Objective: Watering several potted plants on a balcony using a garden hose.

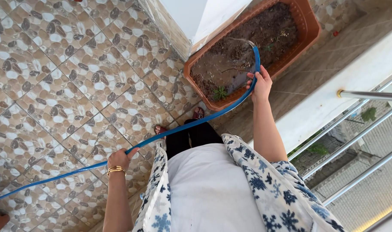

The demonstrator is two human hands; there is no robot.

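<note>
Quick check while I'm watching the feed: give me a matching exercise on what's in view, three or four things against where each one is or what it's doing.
Things:
1. right hand
2. left hand
3. planter
4. small green plant

States:
a. grips the blue hose low, wearing gold bangles
b. sprouts at the near end of the soil
c. holds the hose end over the soil
d. orange, long, on the tiled floor

Pairs: 1-c, 2-a, 3-d, 4-b
</note>
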